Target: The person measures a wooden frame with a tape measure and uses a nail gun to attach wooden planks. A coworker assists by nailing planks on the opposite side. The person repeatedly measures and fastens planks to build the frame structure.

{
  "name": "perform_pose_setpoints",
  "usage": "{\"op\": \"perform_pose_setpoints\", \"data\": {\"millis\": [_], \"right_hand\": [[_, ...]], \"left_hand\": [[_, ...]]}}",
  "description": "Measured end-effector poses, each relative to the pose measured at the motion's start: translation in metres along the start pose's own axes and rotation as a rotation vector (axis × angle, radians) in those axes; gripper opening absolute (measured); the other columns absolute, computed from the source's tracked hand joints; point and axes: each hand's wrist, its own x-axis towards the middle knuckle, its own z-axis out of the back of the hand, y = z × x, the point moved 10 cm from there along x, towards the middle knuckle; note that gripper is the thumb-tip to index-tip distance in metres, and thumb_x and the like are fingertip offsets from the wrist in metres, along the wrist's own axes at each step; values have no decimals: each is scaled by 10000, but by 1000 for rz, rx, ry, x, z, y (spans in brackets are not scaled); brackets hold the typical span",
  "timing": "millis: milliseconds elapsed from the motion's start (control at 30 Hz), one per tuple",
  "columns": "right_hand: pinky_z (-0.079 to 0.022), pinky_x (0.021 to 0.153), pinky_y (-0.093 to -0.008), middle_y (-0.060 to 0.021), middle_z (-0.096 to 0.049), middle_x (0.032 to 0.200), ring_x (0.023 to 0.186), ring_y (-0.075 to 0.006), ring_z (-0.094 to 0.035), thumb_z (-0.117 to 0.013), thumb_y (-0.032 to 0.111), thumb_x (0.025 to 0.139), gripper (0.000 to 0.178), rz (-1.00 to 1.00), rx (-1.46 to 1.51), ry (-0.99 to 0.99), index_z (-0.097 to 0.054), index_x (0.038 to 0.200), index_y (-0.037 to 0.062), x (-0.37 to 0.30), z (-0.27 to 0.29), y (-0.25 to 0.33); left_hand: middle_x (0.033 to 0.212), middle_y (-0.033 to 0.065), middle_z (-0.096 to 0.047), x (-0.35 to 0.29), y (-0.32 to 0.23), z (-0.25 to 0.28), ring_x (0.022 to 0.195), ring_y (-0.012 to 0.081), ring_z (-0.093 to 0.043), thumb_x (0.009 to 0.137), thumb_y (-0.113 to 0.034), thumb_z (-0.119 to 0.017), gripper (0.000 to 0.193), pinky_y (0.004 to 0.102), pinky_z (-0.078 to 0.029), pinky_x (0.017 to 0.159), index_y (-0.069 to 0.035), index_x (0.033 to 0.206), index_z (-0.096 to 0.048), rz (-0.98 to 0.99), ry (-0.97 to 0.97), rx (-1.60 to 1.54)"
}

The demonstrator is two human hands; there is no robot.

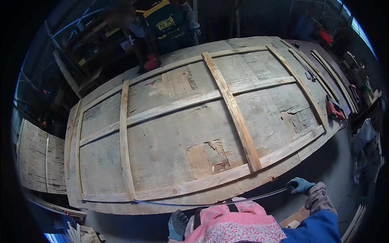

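Observation:
My right hand (302, 185), in a blue-green glove, is closed around the end of a tape measure at the right, just off the near edge of the wooden panel. From it the thin measuring tape (210, 203) stretches left along that edge, sagging a little, to the foot of an upright wood strip (127, 162). What hooks the tape's far end there is too small to tell. My left hand (177, 224), in a grey and blue glove, is beside my pink apron (239, 227), below the tape and apart from it. Its fingers are curled, with nothing visible in them.
The large plywood panel (174, 150) carries a frame of wood strips and has splintered patches. A red power tool (334, 108) stands by its right corner, with loose strips (334, 81) behind. Across the panel stands a person (166, 26). Slatted boards (40, 158) lean at left.

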Motion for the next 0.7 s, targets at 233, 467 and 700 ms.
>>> {"op": "perform_pose_setpoints", "data": {"millis": [233,467,700], "right_hand": [[-466,863,-288,-36,-613,983,916,-132,-565,-769,31,617,487,-109,562,-173,-603,1073,71,-104,-11,-19],[-421,937,-297,-61,-597,1119,1027,-156,-544,-762,127,692,564,-57,764,-85,-535,1203,55,-133,-152,9],[-319,1047,-328,-127,-451,1308,1198,-220,-443,-736,255,743,892,148,1111,-237,-188,1427,89,-112,-195,10]], "left_hand": [[1140,139,-543,-5,-20,-63,1002,244,-558,850,-416,-590,625,371,-465,876,-7,1277,-389,23,431,264],[1182,137,-552,-93,-18,-234,1062,231,-563,846,-227,-637,625,372,-454,925,-43,1355,-322,-152,927,481],[1111,154,-580,-133,83,-348,1035,227,-568,915,-328,-518,445,357,-455,901,26,1183,-521,-292,1008,916]]}}
